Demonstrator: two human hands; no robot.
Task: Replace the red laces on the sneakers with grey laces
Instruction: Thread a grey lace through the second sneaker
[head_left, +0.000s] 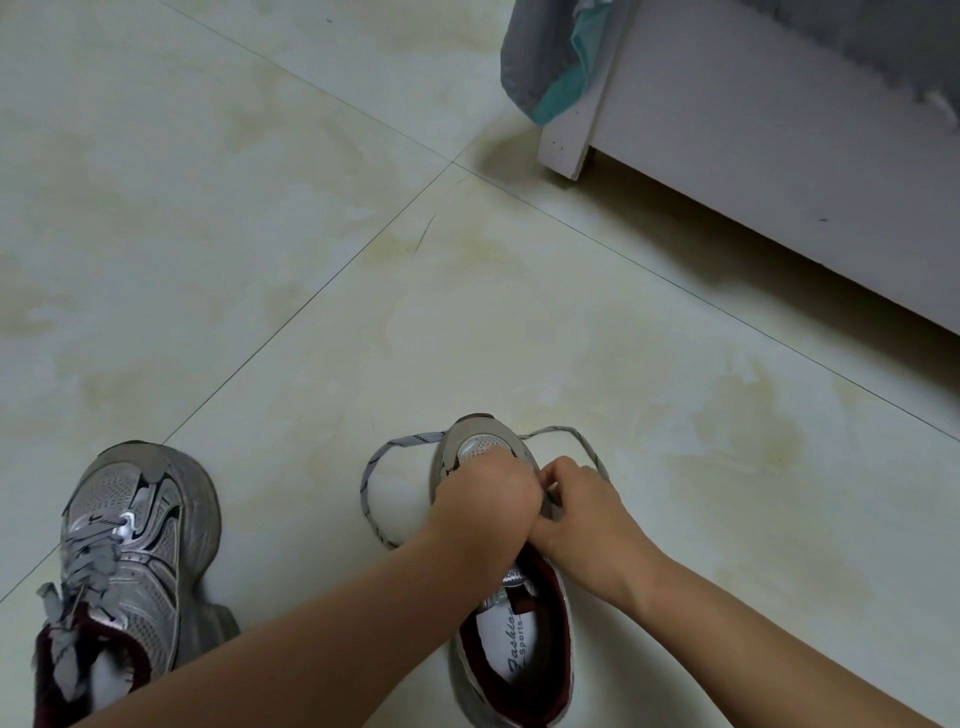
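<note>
Resting on the pale tiled floor (311, 208), the grey-and-maroon mesh sneaker (511, 649) sits under both hands. The left hand (485, 499) curls closed over its eyelets, seemingly gripping the speckled grey flat lace (374, 483); the right hand (582, 512) pinches that lace. A second, grey-laced sneaker (130, 561) stands well left.

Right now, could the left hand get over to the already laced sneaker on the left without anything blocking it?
Probably yes. Only bare floor lies between the left hand and the laced sneaker. But that hand is busy gripping the grey lace on the other sneaker.
</note>
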